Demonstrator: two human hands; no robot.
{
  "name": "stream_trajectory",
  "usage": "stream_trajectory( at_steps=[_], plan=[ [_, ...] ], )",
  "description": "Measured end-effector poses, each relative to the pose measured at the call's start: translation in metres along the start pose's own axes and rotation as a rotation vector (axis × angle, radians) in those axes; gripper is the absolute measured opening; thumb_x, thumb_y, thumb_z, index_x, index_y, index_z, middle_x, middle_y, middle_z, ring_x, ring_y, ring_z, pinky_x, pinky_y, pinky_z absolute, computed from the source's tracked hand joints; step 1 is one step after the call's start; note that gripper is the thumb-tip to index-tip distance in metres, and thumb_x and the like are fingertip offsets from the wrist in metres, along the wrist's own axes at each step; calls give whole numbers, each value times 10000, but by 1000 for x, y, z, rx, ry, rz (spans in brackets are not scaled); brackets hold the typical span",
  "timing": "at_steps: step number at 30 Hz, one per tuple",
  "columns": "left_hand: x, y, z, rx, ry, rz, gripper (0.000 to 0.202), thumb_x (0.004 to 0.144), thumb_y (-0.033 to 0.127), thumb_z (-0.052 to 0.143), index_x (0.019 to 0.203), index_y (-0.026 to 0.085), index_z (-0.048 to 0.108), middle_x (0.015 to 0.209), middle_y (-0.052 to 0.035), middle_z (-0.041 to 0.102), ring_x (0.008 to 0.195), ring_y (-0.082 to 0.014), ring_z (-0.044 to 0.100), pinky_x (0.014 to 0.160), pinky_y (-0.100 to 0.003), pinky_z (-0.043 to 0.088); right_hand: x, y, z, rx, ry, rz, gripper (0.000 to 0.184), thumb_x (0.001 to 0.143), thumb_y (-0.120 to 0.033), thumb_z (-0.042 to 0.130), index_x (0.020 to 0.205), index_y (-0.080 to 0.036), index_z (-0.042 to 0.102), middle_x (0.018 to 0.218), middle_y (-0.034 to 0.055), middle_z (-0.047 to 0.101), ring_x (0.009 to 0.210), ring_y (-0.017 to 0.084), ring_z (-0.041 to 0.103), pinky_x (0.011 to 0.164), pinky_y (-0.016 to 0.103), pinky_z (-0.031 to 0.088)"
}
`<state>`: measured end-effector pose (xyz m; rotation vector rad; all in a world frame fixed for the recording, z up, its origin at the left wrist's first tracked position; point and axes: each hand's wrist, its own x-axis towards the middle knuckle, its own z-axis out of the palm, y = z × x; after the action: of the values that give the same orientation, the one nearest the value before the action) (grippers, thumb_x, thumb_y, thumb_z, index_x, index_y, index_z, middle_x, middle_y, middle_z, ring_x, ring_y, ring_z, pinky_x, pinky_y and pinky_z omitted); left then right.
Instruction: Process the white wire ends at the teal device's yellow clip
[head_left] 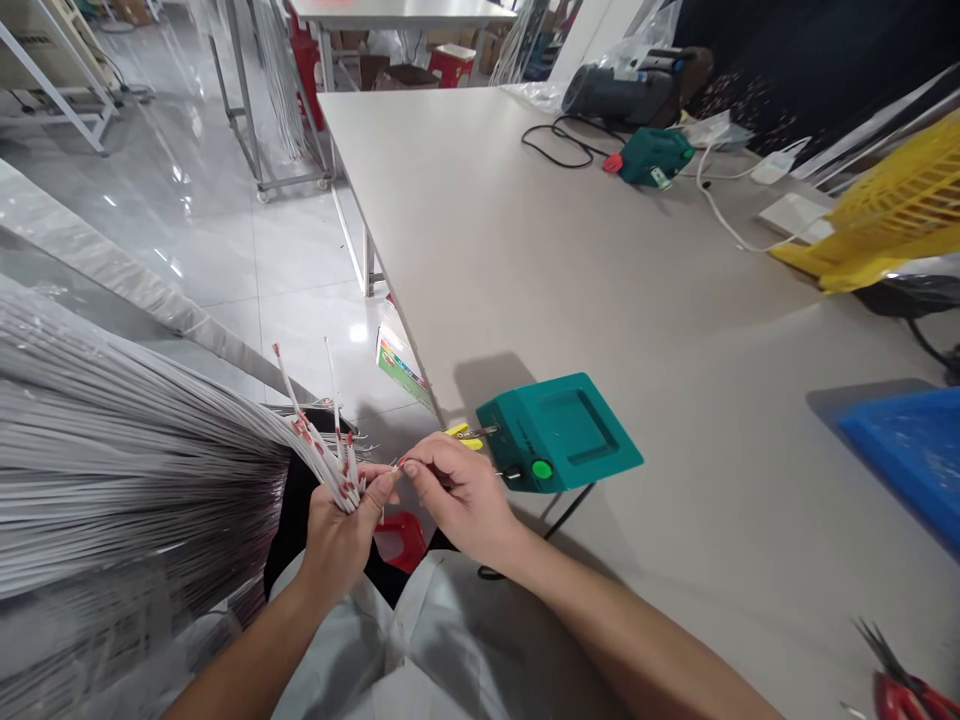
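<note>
— Matte pale tabletop point(720, 330), right of the grip. And the wires point(321, 462)?
— Thin, white, red-tipped; bundled, left hand point(339, 540) closed round them.
— Right hand point(466, 500)?
— Thumb and forefinger pinched together on one red tip point(401, 463). Boxy green device point(525, 420) just right.

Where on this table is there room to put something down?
The table is bare between the near green device and far green device, and between the near one and the blue tray. It's crowded at far right, around the yellow slatted object and dark machine.
</note>
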<state>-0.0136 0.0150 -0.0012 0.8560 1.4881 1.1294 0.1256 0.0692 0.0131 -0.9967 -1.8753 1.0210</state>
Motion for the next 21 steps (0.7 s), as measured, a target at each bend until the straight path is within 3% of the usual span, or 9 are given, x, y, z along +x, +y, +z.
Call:
stream_trajectory(
  at_steps=[3, 5, 9, 11, 13, 16, 21],
  plan=[
    [0, 3, -1, 12, -5, -19, 208, 773, 326, 586, 664, 151, 614, 532, 33, 512, 460, -65, 377, 448, -199, 306, 1, -1, -7, -8, 28, -15, 140, 823, -176, 516, 928, -173, 610, 837, 51, 608, 615, 102, 533, 564, 230, 458],
    [0, 8, -1, 15, -41, -13, 196, 760, 316, 600, 662, 149, 630, 513, 35, 491, 458, -68, 364, 447, -204, 301, 3, -3, -13, 0, -35, -30, 229, 795, -202, 573, 1023, -181, 591, 970, 72, 583, 568, 74, 513, 516, 210, 456],
    [2, 14, -9, 36, -213, 51, 183, 715, 260, 651, 579, 142, 622, 517, 19, 501, 501, -85, 396, 481, -215, 315, 8, -6, -24, 10, -318, -107, 100, 798, -184, 588, 870, -198, 656, 885, 45, 601, 714, 103, 569, 633, 213, 480],
    [3, 13, -16, -2, -316, 31, 177, 717, 258, 654, 584, 144, 624, 531, 12, 520, 496, -84, 396, 478, -218, 309, 10, -7, -24, 87, -351, -135, 90, 809, -175, 582, 801, -193, 669, 803, 33, 607, 748, 109, 577, 683, 224, 478],
    [4, 8, -21, -86, -368, -17, 172, 730, 283, 645, 623, 149, 635, 547, 7, 538, 477, -79, 381, 459, -220, 287, 9, -7, -20, 232, -326, -92, 82, 801, -186, 598, 774, -191, 676, 776, 29, 604, 707, 102, 574, 654, 221, 483],
    [4, 0, -23, -217, -368, -89, 205, 736, 331, 640, 638, 150, 632, 568, 2, 539, 466, -71, 364, 438, -217, 252, 5, -7, -8, 519, -236, 90, 78, 774, -239, 634, 731, -198, 685, 748, 22, 590, 656, 100, 566, 588, 217, 492],
    [3, -4, -9, -386, -292, -167, 261, 704, 374, 666, 609, 140, 604, 529, 18, 505, 432, -46, 317, 414, -199, 213, -2, -4, 9, 777, -100, 320, 115, 709, -325, 698, 687, -212, 702, 728, 15, 586, 691, 114, 567, 629, 252, 497]
  ],
)
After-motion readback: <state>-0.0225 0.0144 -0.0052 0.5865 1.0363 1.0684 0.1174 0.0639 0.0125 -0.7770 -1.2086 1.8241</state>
